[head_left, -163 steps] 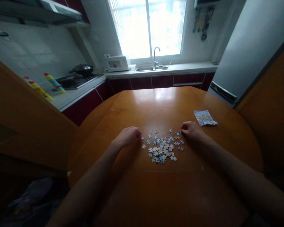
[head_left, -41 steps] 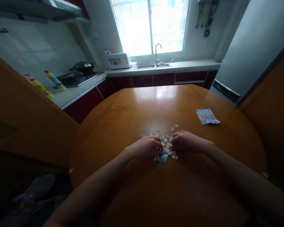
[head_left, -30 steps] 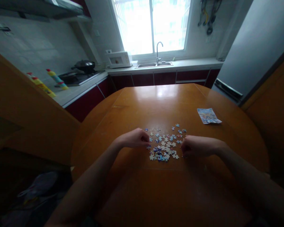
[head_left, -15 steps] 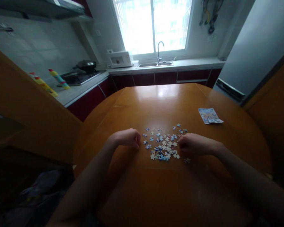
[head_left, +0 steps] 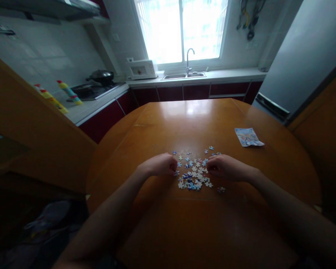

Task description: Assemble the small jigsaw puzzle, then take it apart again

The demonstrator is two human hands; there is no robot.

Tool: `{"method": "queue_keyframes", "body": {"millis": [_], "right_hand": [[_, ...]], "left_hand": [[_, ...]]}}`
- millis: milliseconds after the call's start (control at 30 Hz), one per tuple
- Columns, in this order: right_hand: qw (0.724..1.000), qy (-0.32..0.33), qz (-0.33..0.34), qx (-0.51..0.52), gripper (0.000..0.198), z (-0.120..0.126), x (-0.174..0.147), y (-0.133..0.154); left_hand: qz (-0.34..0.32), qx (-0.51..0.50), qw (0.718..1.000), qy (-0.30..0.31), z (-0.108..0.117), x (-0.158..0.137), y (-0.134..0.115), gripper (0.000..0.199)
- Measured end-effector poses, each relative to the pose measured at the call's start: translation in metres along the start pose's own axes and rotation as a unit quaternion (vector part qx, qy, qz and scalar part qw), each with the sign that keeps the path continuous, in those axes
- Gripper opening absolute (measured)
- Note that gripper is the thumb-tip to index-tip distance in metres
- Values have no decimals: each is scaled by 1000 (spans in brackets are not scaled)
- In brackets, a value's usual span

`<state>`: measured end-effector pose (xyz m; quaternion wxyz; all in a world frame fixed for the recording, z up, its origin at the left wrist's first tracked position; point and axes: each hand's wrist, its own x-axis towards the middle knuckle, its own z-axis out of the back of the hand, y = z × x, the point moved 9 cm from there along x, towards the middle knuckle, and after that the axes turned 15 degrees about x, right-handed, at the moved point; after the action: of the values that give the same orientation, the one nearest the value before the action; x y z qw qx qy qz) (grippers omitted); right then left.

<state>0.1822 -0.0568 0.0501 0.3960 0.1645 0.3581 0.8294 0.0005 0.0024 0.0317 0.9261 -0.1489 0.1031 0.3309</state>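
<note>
Many small jigsaw puzzle pieces (head_left: 194,174) lie in a loose heap on the wooden table (head_left: 168,224), some blue side up, others pale side up. My left hand (head_left: 165,164) is at the heap's left edge, fingers curled down over pieces there. On the opposite edge, my right hand (head_left: 218,166) has its fingers bent and pressed together among the pieces. Whatever either hand pinches is hidden beneath the fingers. A few pieces (head_left: 221,189) lie apart, just below my right hand.
A creased picture sheet (head_left: 248,137) lies on the table's right side. Beyond the table are a counter with a sink (head_left: 183,76), a white microwave (head_left: 142,70) and a stove with a dark pan (head_left: 101,76). Squeeze bottles (head_left: 69,92) stand at left; a fridge (head_left: 299,63) is at right.
My left hand has moved right, onto the left edge of the puzzle pieces, covering some. My right hand has shifted slightly left and up, farther over the pieces.
</note>
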Motion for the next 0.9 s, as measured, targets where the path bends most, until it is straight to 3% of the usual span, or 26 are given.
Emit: {"method": "queue_keyframes", "body": {"millis": [200, 433, 600, 700, 800, 900], "right_hand": [[1000, 13, 24, 0, 6, -11, 4, 13], [997, 45, 57, -33, 10, -32, 8, 18], [997, 25, 66, -7, 22, -18, 6, 25], [999, 25, 19, 36, 19, 1, -4, 14], [993, 72, -78, 55, 13, 10, -18, -13], [981, 113, -145, 61, 7, 9, -28, -32]], "left_hand": [[0, -3, 999, 36, -9, -4, 6, 1], [-6, -20, 1000, 18, -4, 0, -3, 7], [2, -21, 998, 57, -8, -5, -4, 6], [21, 2, 996, 92, -9, -14, 1, 5], [44, 43, 990, 127, -10, -20, 4, 10], [35, 49, 993, 100, -4, -18, -6, 10]]}}
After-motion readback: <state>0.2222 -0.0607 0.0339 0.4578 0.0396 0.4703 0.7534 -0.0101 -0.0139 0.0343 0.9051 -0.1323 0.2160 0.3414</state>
